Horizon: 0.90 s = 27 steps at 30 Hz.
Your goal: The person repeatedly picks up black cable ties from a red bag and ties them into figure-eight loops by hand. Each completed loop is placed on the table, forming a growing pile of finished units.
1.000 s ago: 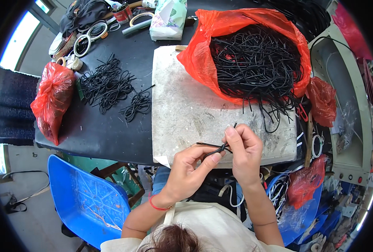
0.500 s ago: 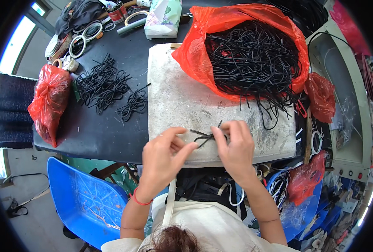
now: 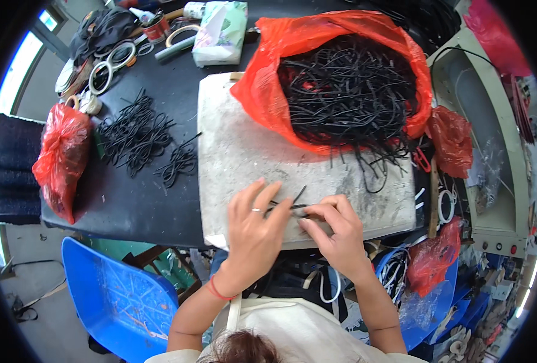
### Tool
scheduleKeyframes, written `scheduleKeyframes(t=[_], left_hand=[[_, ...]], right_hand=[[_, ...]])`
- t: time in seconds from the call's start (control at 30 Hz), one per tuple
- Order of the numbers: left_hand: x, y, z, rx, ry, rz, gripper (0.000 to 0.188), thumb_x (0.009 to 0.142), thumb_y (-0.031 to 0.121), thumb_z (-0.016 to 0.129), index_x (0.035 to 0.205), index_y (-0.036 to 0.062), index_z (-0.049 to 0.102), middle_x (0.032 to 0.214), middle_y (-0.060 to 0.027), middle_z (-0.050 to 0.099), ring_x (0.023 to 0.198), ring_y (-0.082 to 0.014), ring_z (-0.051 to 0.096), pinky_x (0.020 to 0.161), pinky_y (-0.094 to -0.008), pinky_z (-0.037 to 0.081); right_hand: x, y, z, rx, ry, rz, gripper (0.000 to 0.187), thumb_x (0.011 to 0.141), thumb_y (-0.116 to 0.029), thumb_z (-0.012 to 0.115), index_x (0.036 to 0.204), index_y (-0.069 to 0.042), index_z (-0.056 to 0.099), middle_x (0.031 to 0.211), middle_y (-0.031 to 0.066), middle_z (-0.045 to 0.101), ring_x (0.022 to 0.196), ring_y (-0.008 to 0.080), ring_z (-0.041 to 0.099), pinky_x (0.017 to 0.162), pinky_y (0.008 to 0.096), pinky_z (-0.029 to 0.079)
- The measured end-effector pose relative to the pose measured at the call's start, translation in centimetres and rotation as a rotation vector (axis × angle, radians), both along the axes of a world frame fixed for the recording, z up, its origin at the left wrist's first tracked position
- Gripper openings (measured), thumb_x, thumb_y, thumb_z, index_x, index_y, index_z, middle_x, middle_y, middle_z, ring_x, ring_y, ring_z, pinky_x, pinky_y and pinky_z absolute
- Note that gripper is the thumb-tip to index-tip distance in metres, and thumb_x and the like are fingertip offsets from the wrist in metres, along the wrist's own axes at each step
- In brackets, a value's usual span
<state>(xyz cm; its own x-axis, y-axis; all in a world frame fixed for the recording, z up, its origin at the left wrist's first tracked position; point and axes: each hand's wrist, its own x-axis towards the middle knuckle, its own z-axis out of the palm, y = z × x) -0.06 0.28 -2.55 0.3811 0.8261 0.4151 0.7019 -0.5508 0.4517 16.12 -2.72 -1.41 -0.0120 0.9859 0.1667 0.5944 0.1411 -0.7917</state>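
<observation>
Pinching one black strip (image 3: pixel 292 202), left hand (image 3: pixel 253 233) and right hand (image 3: pixel 335 230) share the grip

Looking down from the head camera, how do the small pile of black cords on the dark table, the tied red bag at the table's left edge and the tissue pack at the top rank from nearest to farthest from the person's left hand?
From the left hand:
1. Small pile of black cords, up and to the left, on the dark table.
2. Tissue pack, straight up, at the table's far edge.
3. Tied red bag, far left, at the table's edge.
The last two are too close to call.
</observation>
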Motion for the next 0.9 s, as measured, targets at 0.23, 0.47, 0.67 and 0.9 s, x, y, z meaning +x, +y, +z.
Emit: scheduleKeyframes(t=[0.23,0.47,0.67,0.9], left_hand=[[-7.6,4.8,1.1,0.183,0.188,0.523,0.021,0.080,0.007,0.061,0.101,0.0060,0.064,0.116,-0.0101,0.054,0.115,-0.0302,0.044,0.096,-0.0393,0.033],[-4.2,2.8,2.3,0.131,-0.083,0.259,0.022,0.076,0.002,0.062,0.098,0.0055,0.064,0.111,-0.0122,0.057,0.111,-0.0320,0.047,0.092,-0.0401,0.038],[-0.1,0.9,2.9,-0.011,-0.339,-0.064,0.024,0.075,-0.001,0.063,0.099,0.0037,0.063,0.109,-0.0121,0.058,0.108,-0.0326,0.051,0.093,-0.0414,0.040],[0.6,0.5,4.2,-0.238,-0.466,-0.257,0.017,0.078,0.004,0.061,0.095,0.0035,0.062,0.083,-0.0098,0.062,0.076,-0.0245,0.060,0.087,-0.0418,0.042]], right_hand=[[3.6,4.0,-0.1,0.195,-0.213,-0.309,0.012,0.078,-0.008,0.064,0.087,0.000,0.062,0.082,0.0114,0.053,0.070,0.0259,0.055,0.062,0.0338,0.044],[5.9,5.9,0.6,0.292,-0.527,-0.539,0.019,0.080,-0.012,0.062,0.095,-0.001,0.059,0.085,0.0118,0.055,0.081,0.0306,0.054,0.072,0.0388,0.044],[3.9,2.1,3.7,0.372,-0.575,-0.372,0.017,0.075,-0.003,0.063,0.092,-0.004,0.064,0.078,0.0075,0.056,0.075,0.0253,0.053,0.070,0.0359,0.043],[1.6,-0.3,4.4,0.372,-0.296,0.000,0.026,0.068,0.000,0.069,0.094,-0.006,0.065,0.077,0.0054,0.054,0.072,0.0228,0.053,0.067,0.0342,0.043]])
